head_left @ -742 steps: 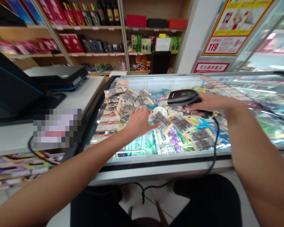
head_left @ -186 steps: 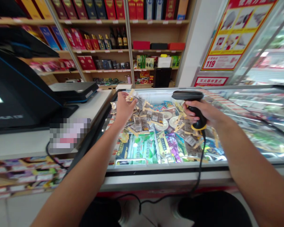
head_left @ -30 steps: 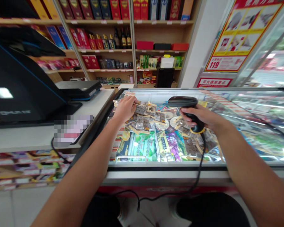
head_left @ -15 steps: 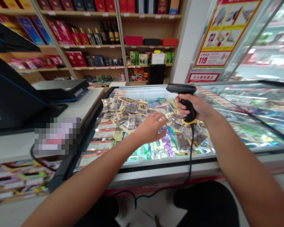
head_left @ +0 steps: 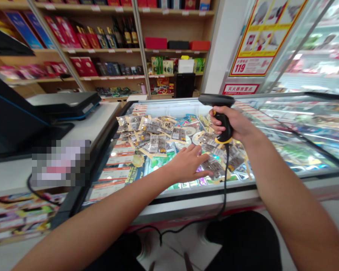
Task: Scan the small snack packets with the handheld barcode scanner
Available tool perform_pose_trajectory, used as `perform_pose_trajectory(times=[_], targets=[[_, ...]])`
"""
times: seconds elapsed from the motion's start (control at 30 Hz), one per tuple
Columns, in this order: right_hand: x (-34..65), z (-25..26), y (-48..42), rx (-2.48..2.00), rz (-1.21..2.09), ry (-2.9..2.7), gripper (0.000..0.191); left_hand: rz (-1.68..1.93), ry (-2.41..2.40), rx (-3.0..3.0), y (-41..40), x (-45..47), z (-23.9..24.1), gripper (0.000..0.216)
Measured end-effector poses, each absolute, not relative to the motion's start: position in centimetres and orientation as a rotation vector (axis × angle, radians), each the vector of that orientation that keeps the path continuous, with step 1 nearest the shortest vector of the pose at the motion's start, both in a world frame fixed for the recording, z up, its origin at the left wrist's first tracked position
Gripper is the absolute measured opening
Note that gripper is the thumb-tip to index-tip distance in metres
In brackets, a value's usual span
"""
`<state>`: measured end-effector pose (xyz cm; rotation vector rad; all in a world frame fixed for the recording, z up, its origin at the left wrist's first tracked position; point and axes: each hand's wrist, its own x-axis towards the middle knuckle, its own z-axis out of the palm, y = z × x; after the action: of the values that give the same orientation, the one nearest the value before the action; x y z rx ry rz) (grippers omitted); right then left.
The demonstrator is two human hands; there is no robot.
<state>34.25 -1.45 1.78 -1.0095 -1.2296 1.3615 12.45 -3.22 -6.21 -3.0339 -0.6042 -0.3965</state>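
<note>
My right hand [head_left: 233, 122] is wrapped round the black grip of a barcode scanner [head_left: 217, 100], held above the glass-topped freezer. From its base a black cable [head_left: 225, 180] hangs down over the freezer's front edge. With fingers apart and palm down, my left hand [head_left: 190, 163] hovers over the glass, its fingertips near a small snack packet [head_left: 213, 165] on the right. Several more clear-and-tan snack packets [head_left: 158, 144] lie in a loose pile left of and beyond that hand. Whether my left fingers touch any packet, I cannot tell.
The freezer [head_left: 158, 207] has a raised dark frame, with colourful packages under its glass. To the left stands a white counter [head_left: 5, 177] with a scale [head_left: 64, 103] and a dark checkout machine [head_left: 11, 116]. Shelves [head_left: 175, 34] of boxes and bottles line the back.
My left hand has moved right and nearer to me, towards the right-hand packets. My right hand keeps the scanner at nearly the same place. The view has shifted slightly.
</note>
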Motion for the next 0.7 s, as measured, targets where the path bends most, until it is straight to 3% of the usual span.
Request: perform_pose_trajectory(times=[0.3, 0.4, 0.53, 0.7], targets=[[34.2, 1.4, -1.5, -1.026, 1.447, -1.301, 0.030, -0.380, -0.992, -3.272, -3.2, 12.6, -5.6, 0.049], [34.2, 1.3, -1.6, -0.996, 1.471, -1.365, 0.031, -0.605, -1.091, -3.354, -2.3, 12.0, -5.4, 0.046], [34.5, 1.3, -1.6, -0.960, 1.496, -1.395, 0.033, -0.965, -1.166, -3.213, 0.7, 9.7, -3.7, 0.023], [35.0, 1.1, -1.8, -1.035, 1.521, -1.599, 0.038, -1.134, -1.448, -2.939, 4.4, 5.6, -0.7, 0.020]])
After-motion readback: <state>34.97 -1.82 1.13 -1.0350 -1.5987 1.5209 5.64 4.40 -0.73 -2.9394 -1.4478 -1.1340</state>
